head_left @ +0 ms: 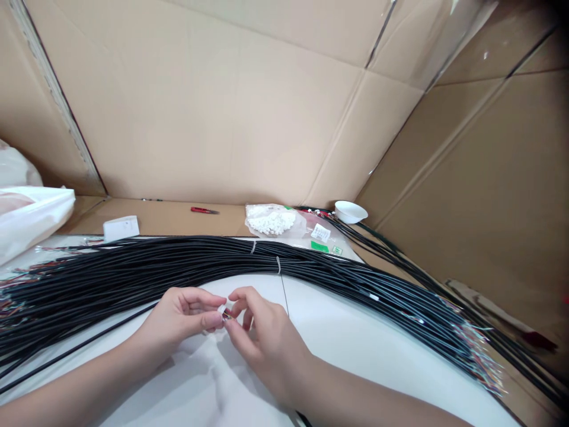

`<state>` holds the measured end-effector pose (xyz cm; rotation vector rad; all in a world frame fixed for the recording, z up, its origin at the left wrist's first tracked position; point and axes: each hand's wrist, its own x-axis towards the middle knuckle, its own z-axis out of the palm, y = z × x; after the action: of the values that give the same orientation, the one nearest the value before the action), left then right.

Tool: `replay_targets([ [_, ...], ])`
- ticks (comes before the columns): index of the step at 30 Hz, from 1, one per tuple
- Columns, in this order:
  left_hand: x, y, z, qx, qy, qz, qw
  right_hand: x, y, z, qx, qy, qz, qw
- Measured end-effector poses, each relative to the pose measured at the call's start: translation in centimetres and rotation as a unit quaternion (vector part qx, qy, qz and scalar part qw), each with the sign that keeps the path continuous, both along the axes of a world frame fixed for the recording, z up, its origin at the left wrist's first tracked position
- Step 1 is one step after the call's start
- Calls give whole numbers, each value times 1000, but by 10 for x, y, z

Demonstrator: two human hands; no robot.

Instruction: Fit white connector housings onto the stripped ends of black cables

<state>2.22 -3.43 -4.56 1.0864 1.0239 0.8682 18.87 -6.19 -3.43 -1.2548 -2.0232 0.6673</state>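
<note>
My left hand (182,317) and my right hand (262,335) meet over the white table (355,344), fingers pinched together. Between the fingertips sits a small white connector (223,310) with thin wire ends going into it. A single black cable (89,341) runs from the hands off to the left, and another thin black strand (284,296) goes up to the big bundle of black cables (186,261) lying just beyond the hands. The bundle's far right end fans into coloured wire tips (478,350).
Cardboard walls (222,107) enclose the table. At the back lie a bag of white connectors (272,221), a white bowl (350,211), red snips (203,210), a white box (121,228) and small labelled packets (320,233). White plastic bags (31,216) sit at left.
</note>
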Motion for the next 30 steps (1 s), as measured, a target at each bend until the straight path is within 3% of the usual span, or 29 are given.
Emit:
replay_targets([
  [6,-1,-1,-5,16,3,8,1000,-1,2,2,-170,137,20,976],
  [10,0,-2,-6,29,-33,-33,998,-3,9,1,-368,274,37,888],
  [12,0,-2,-6,37,-36,-39,998,-3,12,2,-411,302,37,859],
  [18,0,-4,-7,33,-10,-18,999,-1,14,6,-449,321,33,833],
  [25,2,-7,-4,42,65,23,997,-4,15,4,-421,334,-11,843],
  [30,0,-4,-8,50,48,15,998,-3,15,3,-401,326,5,856],
])
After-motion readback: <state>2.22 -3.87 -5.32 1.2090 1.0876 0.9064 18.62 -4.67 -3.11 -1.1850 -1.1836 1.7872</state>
